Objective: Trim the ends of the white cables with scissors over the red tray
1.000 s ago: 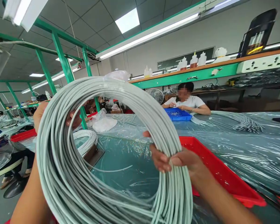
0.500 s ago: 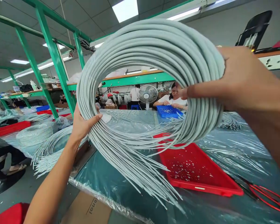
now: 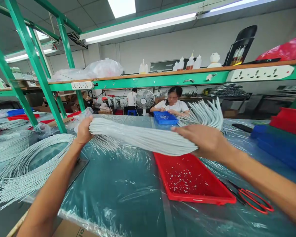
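Note:
A thick coil of pale grey cable (image 3: 140, 136) hangs above the table, seen nearly edge-on, its loop stretched between my hands. My left hand (image 3: 85, 130) is closed around its left end. At the right end my right hand (image 3: 204, 141) grips it, thumb on the near side. Cut cable ends (image 3: 207, 113) fan up behind my right hand. Below the coil lies a red tray (image 3: 187, 179) with small white scraps in it. Scissors (image 3: 251, 197) with red handles rest on the plastic-covered table (image 3: 113, 191), right of the tray.
More cable coils (image 3: 37, 164) lie on the left. A co-worker (image 3: 171, 102) sits across the table behind a blue tray (image 3: 165, 118). Blue and red bins (image 3: 281, 141) stand at the right. A green-edged shelf (image 3: 143, 80) with power sockets crosses above; a fan (image 3: 144, 100) stands behind.
The coil has tipped from facing me to nearly edge-on and come lower, with both hands still on it. The view has shifted, showing more of the shelf and the right side.

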`<state>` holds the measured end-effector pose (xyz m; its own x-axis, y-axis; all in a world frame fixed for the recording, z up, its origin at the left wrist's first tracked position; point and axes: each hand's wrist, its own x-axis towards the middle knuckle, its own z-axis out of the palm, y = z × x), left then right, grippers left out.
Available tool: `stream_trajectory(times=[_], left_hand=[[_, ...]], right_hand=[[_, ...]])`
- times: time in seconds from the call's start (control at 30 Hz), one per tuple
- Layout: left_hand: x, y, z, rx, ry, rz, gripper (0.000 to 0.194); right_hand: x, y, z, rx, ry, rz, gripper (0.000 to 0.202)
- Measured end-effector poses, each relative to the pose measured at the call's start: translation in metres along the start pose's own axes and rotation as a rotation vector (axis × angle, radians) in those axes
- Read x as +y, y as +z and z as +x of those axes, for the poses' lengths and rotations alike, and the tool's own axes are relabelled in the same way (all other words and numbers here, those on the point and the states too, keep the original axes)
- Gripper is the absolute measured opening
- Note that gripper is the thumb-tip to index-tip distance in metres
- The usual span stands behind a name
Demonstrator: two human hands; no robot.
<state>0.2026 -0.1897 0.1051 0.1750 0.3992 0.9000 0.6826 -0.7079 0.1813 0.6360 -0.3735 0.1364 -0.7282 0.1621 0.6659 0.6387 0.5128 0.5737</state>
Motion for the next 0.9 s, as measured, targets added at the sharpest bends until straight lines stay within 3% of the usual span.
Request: stream_trajectory(times=[0.13, 0.27, 0.37, 0.5, 0.57, 0.67, 0.8, 0.9], left_hand=[[-0.031, 0.022, -0.013, -0.142, 0.251, 0.125, 0.033], [-0.06, 0.033, -0.003, -0.242, 0.414, 0.241, 0.026], [-0.077, 0.037, 0.003, -0.274, 0.459, 0.317, 0.026], [-0.087, 0.036, -0.009, -0.283, 0.448, 0.382, 0.032], [-0.087, 0.029, -0.012, -0.281, 0.424, 0.392, 0.032], [-0.079, 0.011, 0.002, -0.285, 0.375, 0.368, 0.031], [-0.05, -0.017, 0.036, -0.288, 0.271, 0.262, 0.055], [-0.018, -0.026, 0.046, -0.187, 0.117, 0.155, 0.069]], right_hand=[[-0.016, 0.054, -0.023, 0.014, -0.043, -0.074, 0.039], [-0.042, 0.099, -0.036, 0.014, -0.008, -0.106, 0.032], [-0.067, 0.124, -0.041, -0.001, 0.053, -0.1, 0.033], [-0.083, 0.145, -0.037, -0.003, 0.093, -0.066, 0.032], [-0.075, 0.146, -0.028, 0.015, 0.087, -0.06, 0.033], [-0.043, 0.132, -0.006, 0.059, 0.093, -0.072, 0.036], [0.009, 0.086, 0.042, 0.154, 0.141, -0.078, 0.039], [0.038, 0.042, 0.082, 0.24, 0.248, -0.03, 0.035]])
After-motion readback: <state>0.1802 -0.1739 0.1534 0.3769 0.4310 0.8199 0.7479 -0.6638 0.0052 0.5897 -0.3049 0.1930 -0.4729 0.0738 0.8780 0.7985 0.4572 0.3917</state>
